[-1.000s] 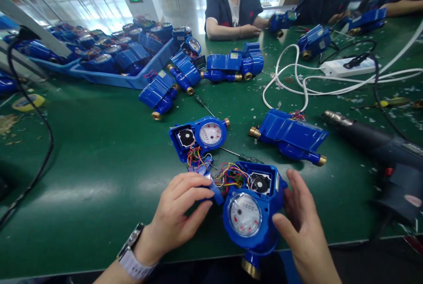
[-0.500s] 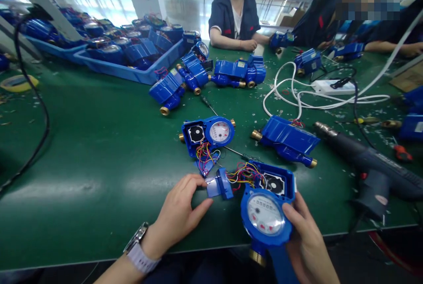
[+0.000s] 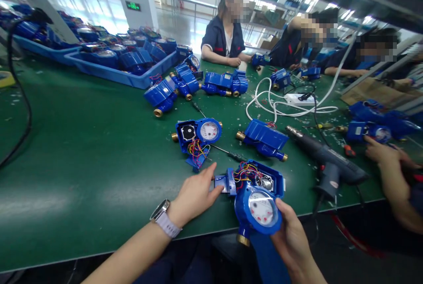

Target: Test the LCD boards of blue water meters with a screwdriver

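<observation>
My right hand [image 3: 291, 231] had the meter [image 3: 259, 204] gripped from its 4 o'clock side, thumb on the rim by the dial [image 3: 262, 209], other fingers mostly hidden. A second earlier, I'd had that hand spread beside it, not gripping. Meter sat tilted at the bench's [image 3: 115, 187] near edge; its brass end [image 3: 243, 240] had swung from about 6 to about 7 o'clock of the dial.

My left hand [image 3: 198, 189] was at the meter's 9 o'clock, thumb at the cover [image 3: 230, 181], index raised off it; couldn't tell whether it pinched. Cover lay at 10 o'clock, nearer the uncovered box than half a second before, contact unclear. The wires [image 3: 244, 171] looked more bunched between them. My read: meter steadied, cover and box brought together, wires not tucked in yet and easy to trap.

From the meter: screwdriver [image 3: 236, 156] at 11, second meter [image 3: 197, 133] past 10, wires out; closed meter [image 3: 264, 136] at 12; heat gun [image 3: 333, 163] at 2. New in view, farther out at 2: a co-worker's hand [image 3: 380, 156] on other meters.
</observation>
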The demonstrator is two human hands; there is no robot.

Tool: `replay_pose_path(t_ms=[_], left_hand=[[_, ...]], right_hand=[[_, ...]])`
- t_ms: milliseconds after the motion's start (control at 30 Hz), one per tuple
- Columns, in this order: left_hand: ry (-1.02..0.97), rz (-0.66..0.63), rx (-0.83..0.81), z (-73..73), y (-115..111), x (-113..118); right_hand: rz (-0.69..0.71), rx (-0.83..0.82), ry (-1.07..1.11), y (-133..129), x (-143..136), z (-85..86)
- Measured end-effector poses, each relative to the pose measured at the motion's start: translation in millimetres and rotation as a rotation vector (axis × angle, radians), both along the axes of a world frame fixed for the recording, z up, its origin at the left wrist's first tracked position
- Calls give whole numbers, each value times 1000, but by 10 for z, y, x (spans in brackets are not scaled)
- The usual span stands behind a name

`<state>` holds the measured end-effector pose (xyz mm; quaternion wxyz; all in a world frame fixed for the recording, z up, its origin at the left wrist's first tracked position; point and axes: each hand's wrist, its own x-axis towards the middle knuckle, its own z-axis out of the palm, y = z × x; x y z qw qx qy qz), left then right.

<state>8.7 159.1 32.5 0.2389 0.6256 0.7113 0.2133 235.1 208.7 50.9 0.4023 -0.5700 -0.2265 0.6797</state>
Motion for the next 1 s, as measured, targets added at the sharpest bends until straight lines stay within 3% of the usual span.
replay_pose_path(t_ms=[200, 400, 533, 667, 867, 1000], left_hand=[[28, -94, -20, 31, 173, 101], [-52, -93, -51, -24, 188, 86], [-125, -227, -80, 2, 190, 24], [-134, -342, -108, 88, 214, 4], [-49, -330, -143, 292, 163, -105], [318, -255, 130, 538, 115, -263]], right_hand=[[0, 50, 59, -75, 73, -98], [-6, 74, 110, -117, 119, -173], [3, 88, 134, -110, 114, -187], [42, 103, 160, -109, 129, -200], [97, 112, 190, -105, 156, -216], [116, 124, 202, -103, 170, -232]])
